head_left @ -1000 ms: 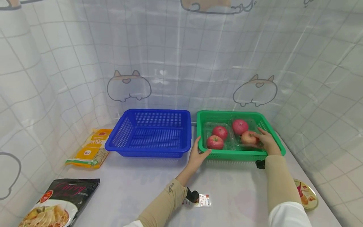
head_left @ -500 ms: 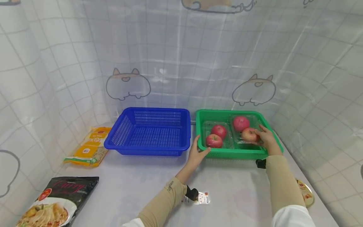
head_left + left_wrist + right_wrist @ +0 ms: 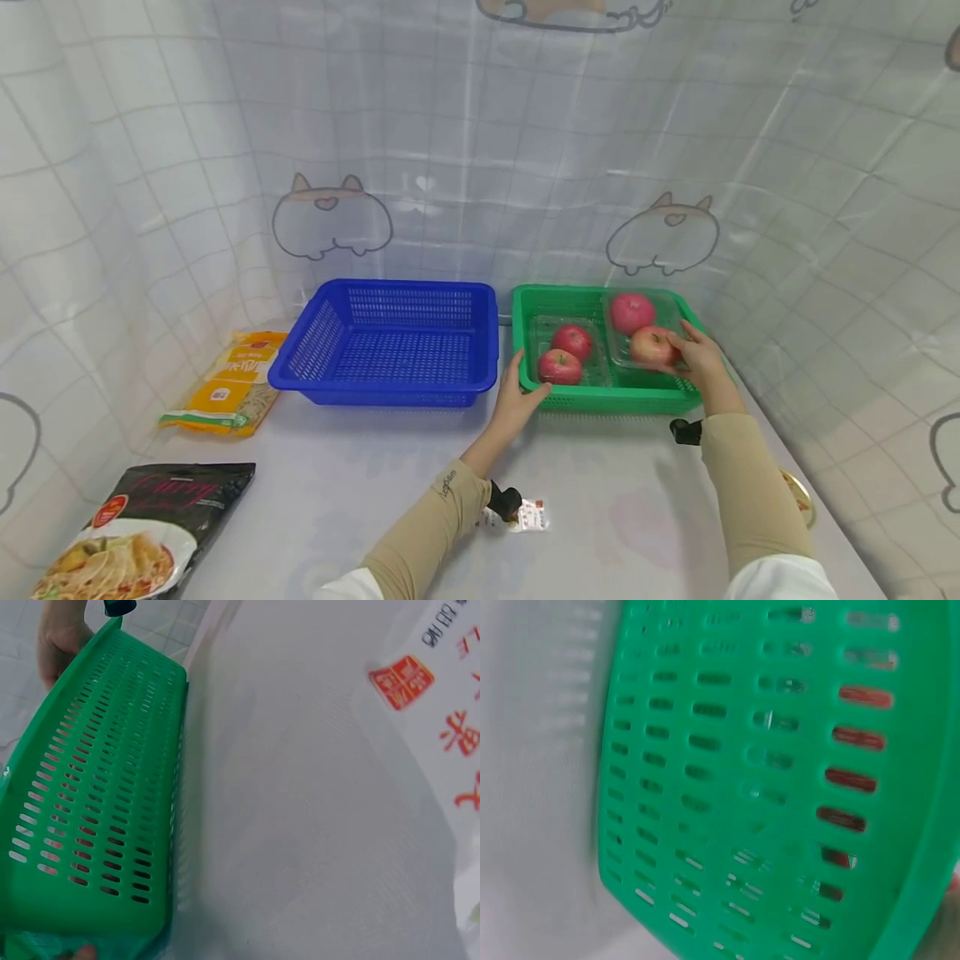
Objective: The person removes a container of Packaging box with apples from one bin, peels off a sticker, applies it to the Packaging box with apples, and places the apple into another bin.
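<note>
A green basket (image 3: 609, 403) stands on the white table and holds two clear packs of red apples. The left pack (image 3: 564, 357) lies flat in it. My right hand (image 3: 696, 357) grips the near right edge of the right pack (image 3: 637, 327), which sits tilted and raised toward the basket's back rim. My left hand (image 3: 516, 398) holds the basket's front left corner, thumb on the rim. The left wrist view shows the basket's slotted wall (image 3: 97, 802), and the right hand (image 3: 60, 645) beyond it. The right wrist view is filled by the basket wall (image 3: 727, 787), with red showing through the slots.
An empty blue basket (image 3: 390, 346) stands directly left of the green one. A yellow packet (image 3: 225, 387) and a black curry packet (image 3: 142, 533) lie at the left. A small printed tag (image 3: 529, 517) lies near my left forearm, and a round tin (image 3: 799, 492) sits by the right one. A tiled curtain surrounds the table.
My right hand has lifted the right apple pack slightly up and toward the basket's back. The left hand has stayed on the basket's corner.
</note>
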Available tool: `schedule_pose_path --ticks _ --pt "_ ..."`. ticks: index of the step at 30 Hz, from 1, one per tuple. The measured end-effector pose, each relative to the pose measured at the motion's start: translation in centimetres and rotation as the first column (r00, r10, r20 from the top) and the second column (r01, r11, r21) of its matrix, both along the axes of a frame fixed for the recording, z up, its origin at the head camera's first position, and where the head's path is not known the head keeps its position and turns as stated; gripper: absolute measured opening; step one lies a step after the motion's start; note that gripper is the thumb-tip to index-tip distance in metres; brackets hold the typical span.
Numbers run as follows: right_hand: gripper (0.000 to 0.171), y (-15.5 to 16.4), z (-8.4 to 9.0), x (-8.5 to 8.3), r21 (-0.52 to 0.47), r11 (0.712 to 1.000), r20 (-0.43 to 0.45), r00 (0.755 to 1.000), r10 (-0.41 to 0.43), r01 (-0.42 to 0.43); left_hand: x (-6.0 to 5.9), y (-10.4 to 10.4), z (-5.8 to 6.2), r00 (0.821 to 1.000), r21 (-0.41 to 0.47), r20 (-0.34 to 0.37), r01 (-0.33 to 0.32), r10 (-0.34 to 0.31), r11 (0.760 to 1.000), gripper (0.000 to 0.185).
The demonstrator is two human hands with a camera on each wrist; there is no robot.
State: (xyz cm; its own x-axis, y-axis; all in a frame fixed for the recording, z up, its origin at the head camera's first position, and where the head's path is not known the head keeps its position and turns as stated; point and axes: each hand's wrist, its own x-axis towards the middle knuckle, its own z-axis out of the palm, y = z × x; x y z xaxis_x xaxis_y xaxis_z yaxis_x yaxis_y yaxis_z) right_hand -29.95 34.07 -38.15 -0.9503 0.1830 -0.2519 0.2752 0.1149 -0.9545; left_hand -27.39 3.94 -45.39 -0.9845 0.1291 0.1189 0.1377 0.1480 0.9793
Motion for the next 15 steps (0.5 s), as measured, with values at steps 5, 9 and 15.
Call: schedule_pose_path --ticks 5,9,15 --pt "0.065 -0.8 0.3 0.2 -0.039 0.999 -0.015 1.0 -0.014 0.013 0.3 0.1 0.3 1.0 -0.032 -0.013 -0.02 0.02 0.999 0.075" --pt "0.064 -1.5 0.9 0.6 -0.048 0.998 -0.03 0.999 -0.031 0.029 0.4 0.2 0.7 1.0 -0.05 -0.013 -0.022 0.021 0.999 0.075" --pt "0.066 -2.7 1.9 1.2 -0.179 0.982 -0.046 0.997 -0.07 0.06 0.5 0.5 1.1 0.999 -0.11 -0.037 -0.038 0.034 0.993 0.075"
